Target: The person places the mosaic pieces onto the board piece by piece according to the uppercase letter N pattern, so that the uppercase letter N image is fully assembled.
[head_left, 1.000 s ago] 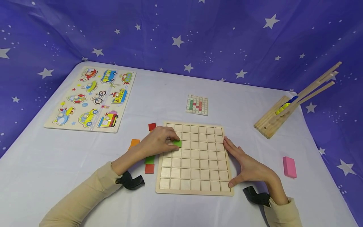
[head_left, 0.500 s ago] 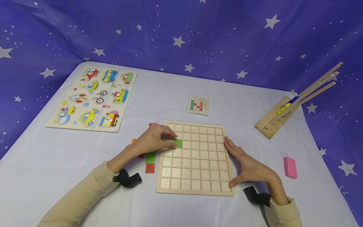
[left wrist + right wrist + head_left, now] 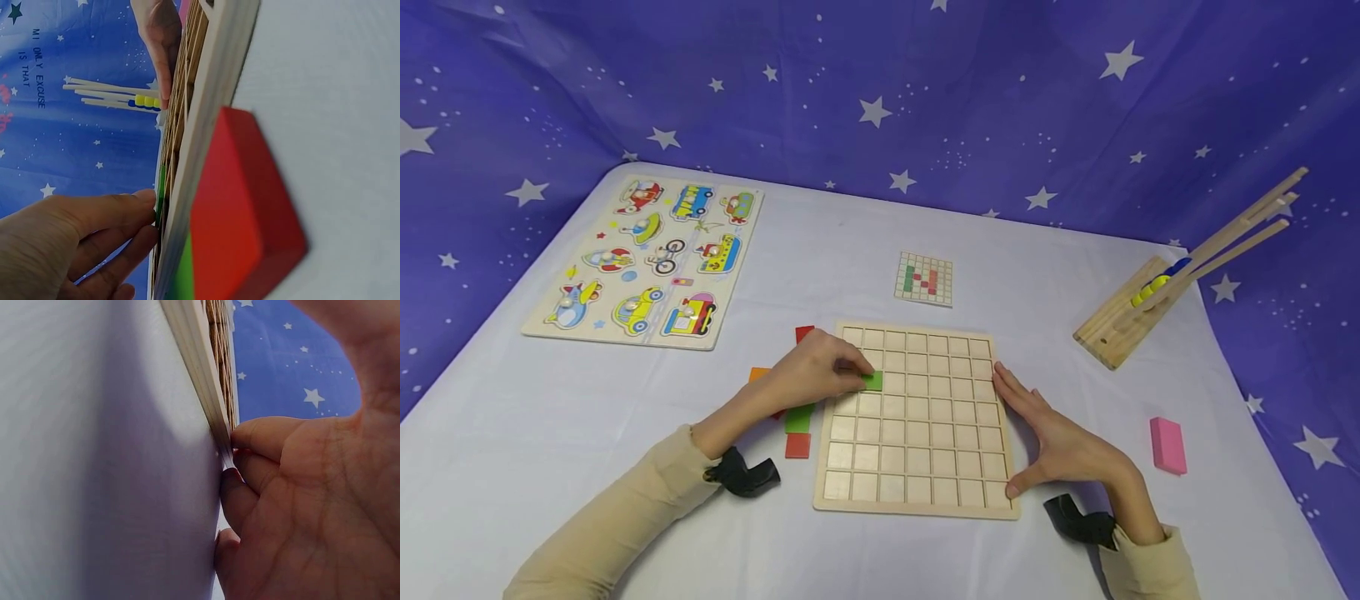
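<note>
In the head view a square wooden grid board (image 3: 917,457) lies flat on the table. A green tile (image 3: 874,382) is at a cell near the board's upper left. My left hand (image 3: 811,367) reaches over the left rim, thumb and fingertips pinching this tile at its left side; the tile (image 3: 161,187) shows at the fingertips in the left wrist view. My right hand (image 3: 1060,437) rests spread along the board's right edge, fingertips near the upper side and thumb at the lower corner. In the right wrist view its fingers (image 3: 262,437) touch the rim.
Left of the board lie loose red (image 3: 797,446), green (image 3: 799,419) and orange tiles (image 3: 759,374), partly behind the left hand. A patterned card (image 3: 924,279) lies beyond the board. A vehicle puzzle (image 3: 643,258) is far left; a bead stand (image 3: 1120,317) and pink block (image 3: 1167,446) are right.
My left fingertips drew back slightly to the left of the green tile, then came onto its left side again. The tile stays at the same cell; my right hand has not moved.
</note>
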{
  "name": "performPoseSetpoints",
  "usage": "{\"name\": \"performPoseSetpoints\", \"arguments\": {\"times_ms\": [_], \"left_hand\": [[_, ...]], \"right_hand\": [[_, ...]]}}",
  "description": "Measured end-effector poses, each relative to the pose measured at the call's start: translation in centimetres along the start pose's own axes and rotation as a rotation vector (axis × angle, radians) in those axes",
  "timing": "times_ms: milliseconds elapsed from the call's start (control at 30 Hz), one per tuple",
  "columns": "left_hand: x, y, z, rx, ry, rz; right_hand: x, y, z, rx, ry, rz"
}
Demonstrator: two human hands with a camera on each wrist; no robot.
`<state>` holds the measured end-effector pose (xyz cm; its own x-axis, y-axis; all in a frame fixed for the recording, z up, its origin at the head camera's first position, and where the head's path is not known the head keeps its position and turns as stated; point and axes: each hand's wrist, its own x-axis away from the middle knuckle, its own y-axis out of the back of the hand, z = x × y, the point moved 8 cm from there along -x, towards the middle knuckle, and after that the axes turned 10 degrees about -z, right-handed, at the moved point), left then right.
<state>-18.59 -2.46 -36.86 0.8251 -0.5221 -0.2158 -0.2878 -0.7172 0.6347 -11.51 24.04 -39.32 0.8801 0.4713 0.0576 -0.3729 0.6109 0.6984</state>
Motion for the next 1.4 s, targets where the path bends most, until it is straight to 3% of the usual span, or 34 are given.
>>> {"name": "performPoseSetpoints", "arguments": {"times_ms": [300, 533, 733, 933, 1133, 1400], "left_hand": [[-0.1, -0.2, 0.1, 0.027, 0.025, -0.006], [-0.1, 0.2, 1.2, 0.132, 0.094, -0.030], [0.0, 2.1, 2.0, 0.155, 0.086, -0.119], [1.1, 4.4, 3.3, 0.095, 0.159, -0.184], [2.7, 5.3, 4.5, 0.072, 0.210, -0.180], [4.2, 5.1, 5.3, 0.053, 0.204, -0.113]], "right_hand": [[0.2, 0.0, 0.0, 0.014, 0.012, -0.005], [0.4, 0.0, -0.2, 0.010, 0.032, -0.004], [0.3, 0.0, -0.1, 0.009, 0.041, -0.006], [0.3, 0.0, 0.0, 0.014, 0.044, -0.007], [0.2, 0.0, -0.1, 0.022, 0.040, -0.004], [0.2, 0.0, 0.0, 0.008, 0.045, -0.001]]}}
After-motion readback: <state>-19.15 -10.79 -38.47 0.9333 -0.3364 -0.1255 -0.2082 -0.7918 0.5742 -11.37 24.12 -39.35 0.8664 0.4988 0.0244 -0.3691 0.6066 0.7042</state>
